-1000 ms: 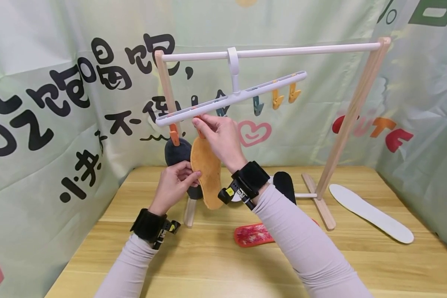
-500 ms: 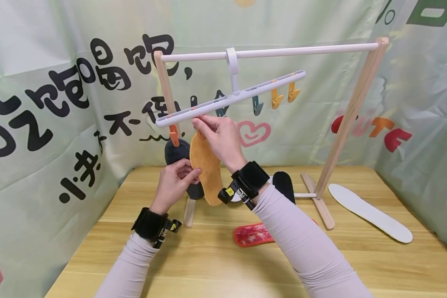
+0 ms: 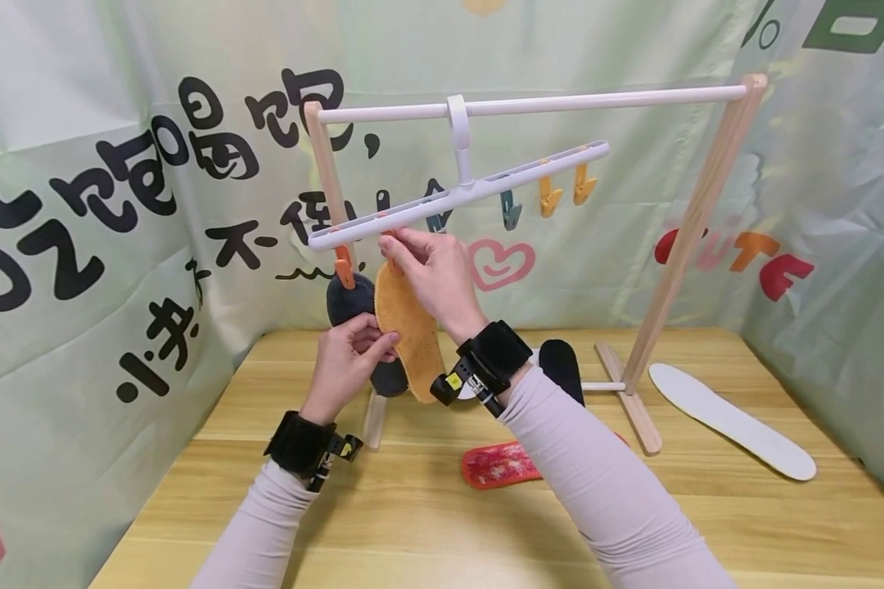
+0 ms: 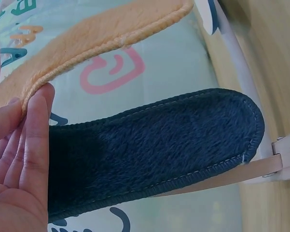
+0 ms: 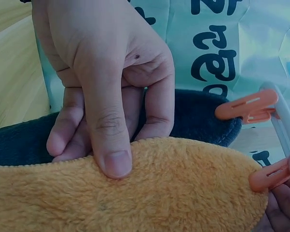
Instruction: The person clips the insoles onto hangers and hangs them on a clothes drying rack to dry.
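Observation:
My left hand pinches the edge of a fuzzy yellow-orange insole between thumb and fingers, about midway along it. Up at the white hanger, my right hand pinches an orange clip, whose jaws sit over the insole's top end. Beside it, a dark fuzzy insole hangs from another orange clip at the hanger's left end. In the left wrist view the left fingers overlap part of this dark insole.
The tilted hanger hooks over the white rail of a wooden stand. Teal clips and yellow clips hang from it. A red insole, a black one and a white one lie on the table.
The lower end of the yellow-orange insole has shifted slightly up, with the left hand still pinching it. The right hand has stayed at the clip.

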Available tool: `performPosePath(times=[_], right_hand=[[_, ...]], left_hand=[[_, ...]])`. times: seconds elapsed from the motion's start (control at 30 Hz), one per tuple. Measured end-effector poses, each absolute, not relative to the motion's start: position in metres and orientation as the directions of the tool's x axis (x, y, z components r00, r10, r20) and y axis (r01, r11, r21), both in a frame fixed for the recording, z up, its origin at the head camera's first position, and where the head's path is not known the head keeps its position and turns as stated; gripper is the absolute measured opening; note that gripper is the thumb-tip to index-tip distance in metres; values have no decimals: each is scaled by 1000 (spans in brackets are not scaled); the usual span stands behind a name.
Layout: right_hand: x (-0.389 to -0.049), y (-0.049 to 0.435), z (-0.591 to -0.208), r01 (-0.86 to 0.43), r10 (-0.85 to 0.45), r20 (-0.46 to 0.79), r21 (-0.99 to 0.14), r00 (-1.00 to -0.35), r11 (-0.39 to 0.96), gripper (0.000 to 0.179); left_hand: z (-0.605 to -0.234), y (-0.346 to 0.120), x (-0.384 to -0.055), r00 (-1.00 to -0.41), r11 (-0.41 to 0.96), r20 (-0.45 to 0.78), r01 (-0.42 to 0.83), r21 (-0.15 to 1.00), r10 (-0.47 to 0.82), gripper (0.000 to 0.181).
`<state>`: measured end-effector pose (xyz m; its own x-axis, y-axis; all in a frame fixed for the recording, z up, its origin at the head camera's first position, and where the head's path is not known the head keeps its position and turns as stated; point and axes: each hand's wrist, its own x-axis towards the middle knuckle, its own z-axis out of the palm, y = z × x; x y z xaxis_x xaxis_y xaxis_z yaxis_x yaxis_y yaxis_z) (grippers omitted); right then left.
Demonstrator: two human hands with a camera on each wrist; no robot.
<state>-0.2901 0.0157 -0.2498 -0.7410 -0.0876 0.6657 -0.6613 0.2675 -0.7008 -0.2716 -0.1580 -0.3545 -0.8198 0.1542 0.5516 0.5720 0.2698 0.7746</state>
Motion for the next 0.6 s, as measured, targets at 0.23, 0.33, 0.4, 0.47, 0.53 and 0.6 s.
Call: performPosePath(times=[0.23,0.33,0.4,0.47,0.53,0.6], right_hand=[[-287,17,-251,-625,-109,620,-736,-777,262,35],[-286,19,-251,-615,-111,610,-743,-785,263,39],[-286,20,-252,-611,-112,605,-747,-788,263,41],[-285,22,-253,-609,-116,602,-748,-790,263,42],[-285,24,-253,-608,-124,599,-747,-791,269,43],[-284,26,-254,-608,-132,597,-746,-792,273,44]], left_hand=[[-356,-158,-272,-822,259,550,568,781,145,13],[-357,-158,-272,-824,260,549,566,782,142,13],[-358,-157,-272,-826,263,545,563,783,144,13],[-358,-157,-273,-829,267,541,559,785,145,14],[-359,-157,-274,-832,269,536,554,788,145,15],[-360,-157,-274,-832,268,535,554,788,145,15]])
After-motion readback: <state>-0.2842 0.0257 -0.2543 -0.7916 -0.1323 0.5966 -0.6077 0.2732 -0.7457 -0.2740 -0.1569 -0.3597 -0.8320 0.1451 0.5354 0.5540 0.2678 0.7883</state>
